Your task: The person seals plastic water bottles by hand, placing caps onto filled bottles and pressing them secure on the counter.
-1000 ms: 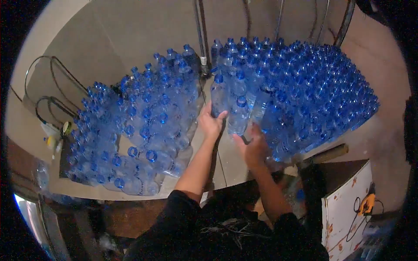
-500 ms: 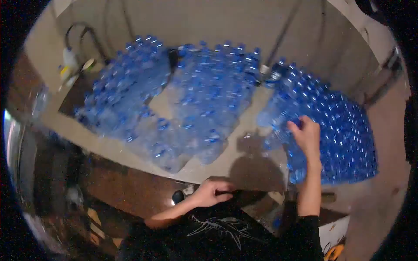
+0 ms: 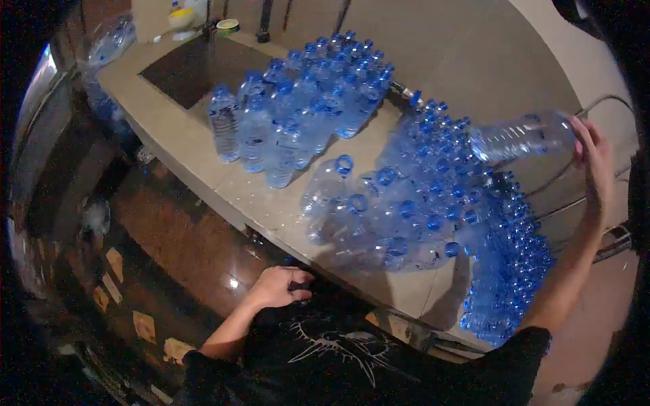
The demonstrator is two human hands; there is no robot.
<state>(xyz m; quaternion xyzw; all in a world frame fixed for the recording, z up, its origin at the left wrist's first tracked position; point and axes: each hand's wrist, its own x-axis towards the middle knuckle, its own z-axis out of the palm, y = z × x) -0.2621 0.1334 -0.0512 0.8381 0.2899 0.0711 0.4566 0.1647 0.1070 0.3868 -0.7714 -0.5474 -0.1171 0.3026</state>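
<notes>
My right hand (image 3: 590, 149), raised at the right, grips a clear plastic bottle (image 3: 531, 137) near one end. The bottle lies sideways in the air above the rear of a packed group of blue-capped bottles (image 3: 440, 149). My left hand (image 3: 288, 285) hangs in front of my shirt, below the counter edge, with its fingers curled; whether anything is in them is hidden. Nearest to it on the counter (image 3: 223, 176) are several bottles (image 3: 372, 223) with blue rings at their necks. Another group of upright bottles (image 3: 298, 115) stands further back and left.
A dark sunken basin (image 3: 179, 74) is set in the counter at the back left. Behind it are a yellow container (image 3: 181, 18) and a small round tub (image 3: 228, 26). A brown floor (image 3: 176, 223) with scattered pieces lies below left.
The view has turned to the left. My right hand has risen from the bottles and now has a bottle in its grip. My left hand stays low by my shirt.
</notes>
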